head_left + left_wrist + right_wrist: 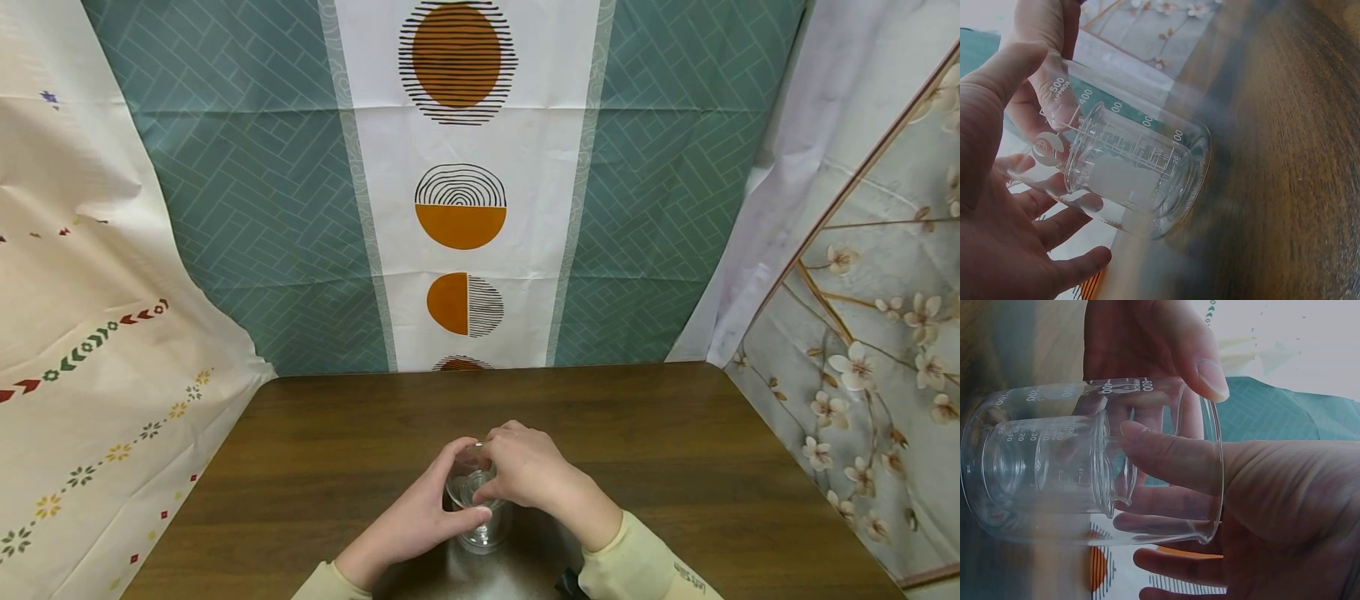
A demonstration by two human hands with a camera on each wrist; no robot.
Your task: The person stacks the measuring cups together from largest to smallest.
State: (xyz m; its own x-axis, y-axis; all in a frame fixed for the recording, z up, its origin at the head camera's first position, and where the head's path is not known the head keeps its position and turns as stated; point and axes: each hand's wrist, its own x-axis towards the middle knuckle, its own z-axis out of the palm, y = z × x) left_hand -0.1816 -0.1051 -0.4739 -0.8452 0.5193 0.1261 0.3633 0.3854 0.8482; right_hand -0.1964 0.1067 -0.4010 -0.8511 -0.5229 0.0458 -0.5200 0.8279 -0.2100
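Note:
A large clear beaker (pixel 481 536) with printed volume marks up to 500 stands on the dark wooden table (pixel 675 433). A smaller clear beaker (pixel 1124 164) sits nested inside it. My left hand (pixel 438 504) grips the large beaker's wall (pixel 1192 145), thumb on the near side and fingers round the far side. My right hand (pixel 525 471) comes over the top. Its fingers (pixel 1160 445) reach into the large beaker (pixel 1166 394) and pinch the rim of the small beaker (pixel 1041 469). Both beakers look empty.
Patterned cloths hang close around the table: a teal and white one (pixel 465 208) at the back, a cream one (pixel 82 350) on the left, a floral one (pixel 870 350) on the right. Bare wood lies on both sides of the hands.

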